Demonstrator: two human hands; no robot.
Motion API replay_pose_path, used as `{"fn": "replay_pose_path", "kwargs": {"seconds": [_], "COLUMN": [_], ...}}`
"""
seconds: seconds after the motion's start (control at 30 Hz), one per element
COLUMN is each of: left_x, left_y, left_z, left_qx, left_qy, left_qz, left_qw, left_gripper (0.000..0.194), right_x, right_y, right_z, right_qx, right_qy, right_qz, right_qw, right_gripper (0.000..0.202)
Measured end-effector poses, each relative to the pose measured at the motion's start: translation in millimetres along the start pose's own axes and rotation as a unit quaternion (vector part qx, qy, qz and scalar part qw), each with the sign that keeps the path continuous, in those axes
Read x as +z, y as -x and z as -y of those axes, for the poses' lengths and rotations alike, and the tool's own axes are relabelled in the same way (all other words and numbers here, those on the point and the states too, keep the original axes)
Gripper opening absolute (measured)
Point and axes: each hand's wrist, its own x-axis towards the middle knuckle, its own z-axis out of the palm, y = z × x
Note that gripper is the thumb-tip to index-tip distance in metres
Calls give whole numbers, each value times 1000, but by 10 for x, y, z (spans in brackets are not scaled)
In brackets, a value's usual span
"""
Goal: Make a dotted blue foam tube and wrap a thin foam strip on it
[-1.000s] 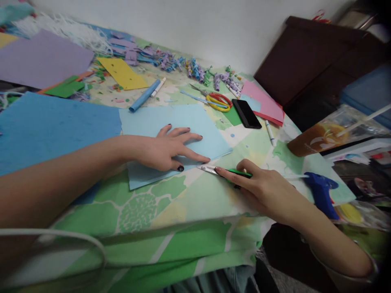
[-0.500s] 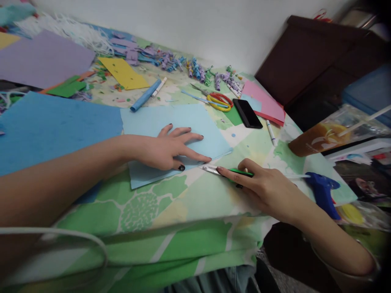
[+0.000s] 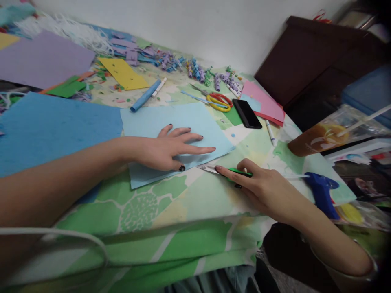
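Under my left hand (image 3: 165,152) lies a sheet of light blue paper (image 3: 186,118). The hand rests flat on it with the fingers spread. My right hand (image 3: 265,187) is closed round a utility knife (image 3: 240,173) with a green handle, the index finger stretched along its top. The knife's metal blade end points left, at the paper's near edge, close to my left thumb. Whether the blade touches the paper I cannot tell. A darker blue sheet (image 3: 61,126) lies to the left, partly under my left forearm.
Scissors (image 3: 224,101), a phone (image 3: 247,114), a marker (image 3: 270,133) and a rolled blue paper (image 3: 146,96) lie beyond the sheet. At right are a plastic cup of brown drink (image 3: 317,138) and a blue glue gun (image 3: 322,193). Curled paper pieces (image 3: 195,69) line the wall.
My left index finger has lifted away from the paper's near edge and straightened. The sheet's right corner has shifted slightly right. My right hand with the knife has hardly moved.
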Motion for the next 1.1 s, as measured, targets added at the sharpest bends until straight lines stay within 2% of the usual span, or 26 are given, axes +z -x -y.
{"fn": "replay_pose_path", "kwargs": {"seconds": [0.13, 0.27, 0.43, 0.8, 1.1], "left_x": [20, 63, 86, 70, 93], "left_y": [-10, -30, -33, -31, -39], "left_z": [-25, -41, -37, -46, -9], "left_qx": [-12, -14, -8, -9, 1], "left_qy": [-5, -28, -38, -41, -44], "left_qz": [1, -23, -40, -27, -27], "left_qw": [1000, 999, 998, 999, 999], "left_gripper": [69, 60, 59, 59, 60], "right_x": [17, 27, 6, 9, 33], "right_y": [18, 18, -28, -27, -23], "right_z": [6, 14, 24, 8, 72], "right_qx": [6, 8, -8, -20, -7], "right_qy": [-12, -3, 20, 16, 54], "right_qz": [-7, -17, -17, -22, -34], "right_qw": [1000, 1000, 1000, 999, 998], "right_gripper": [62, 61, 62, 60, 62]}}
